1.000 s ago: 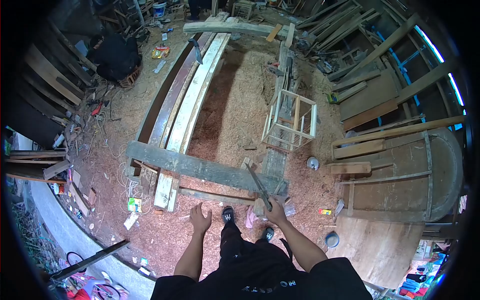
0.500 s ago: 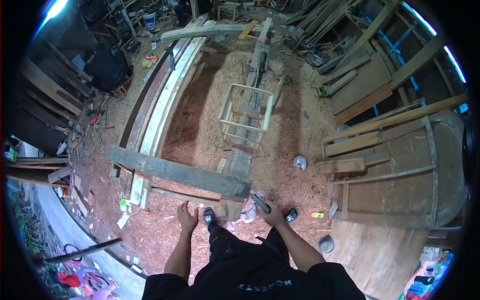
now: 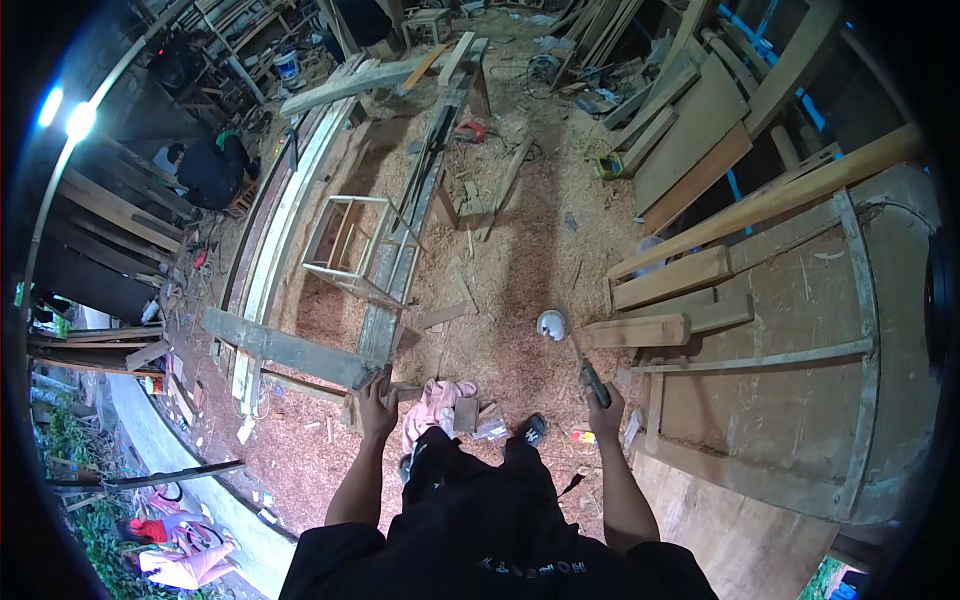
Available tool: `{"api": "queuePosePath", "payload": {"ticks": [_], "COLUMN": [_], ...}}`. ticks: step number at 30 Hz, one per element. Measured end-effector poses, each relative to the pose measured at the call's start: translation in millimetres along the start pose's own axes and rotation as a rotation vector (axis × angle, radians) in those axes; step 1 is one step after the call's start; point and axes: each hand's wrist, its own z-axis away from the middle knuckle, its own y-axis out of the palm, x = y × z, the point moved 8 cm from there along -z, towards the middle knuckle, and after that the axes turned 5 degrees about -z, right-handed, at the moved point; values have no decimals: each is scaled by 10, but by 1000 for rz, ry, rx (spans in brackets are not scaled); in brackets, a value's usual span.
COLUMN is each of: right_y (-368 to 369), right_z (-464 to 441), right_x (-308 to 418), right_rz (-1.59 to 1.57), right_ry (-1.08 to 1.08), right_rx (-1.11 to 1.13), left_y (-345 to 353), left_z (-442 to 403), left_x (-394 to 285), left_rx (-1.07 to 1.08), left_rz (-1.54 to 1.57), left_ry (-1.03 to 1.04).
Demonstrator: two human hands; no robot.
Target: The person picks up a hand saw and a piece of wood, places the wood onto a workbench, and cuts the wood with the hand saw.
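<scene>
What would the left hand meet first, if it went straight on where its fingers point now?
Most likely the near end of the grey board. The left hand appears right at it, though depth is unclear and I cannot tell whether they already touch.

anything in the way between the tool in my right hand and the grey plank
Only your left hand, at the right end of the grey plank, might block the dark-handled tool; the pink cloth lies lower down.
</scene>
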Motion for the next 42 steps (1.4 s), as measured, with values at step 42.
{"api": "queuePosePath", "payload": {"ticks": [42], "right_y": [3169], "right_z": [-9101], "right_x": [2466], "right_rz": [-241], "right_ry": [68], "right_rx": [74], "left_y": [2034], "left_z": [-8181], "left_x": [-2022], "left_rx": [-33], "left_rz": [290], "left_ry": [-364]}}
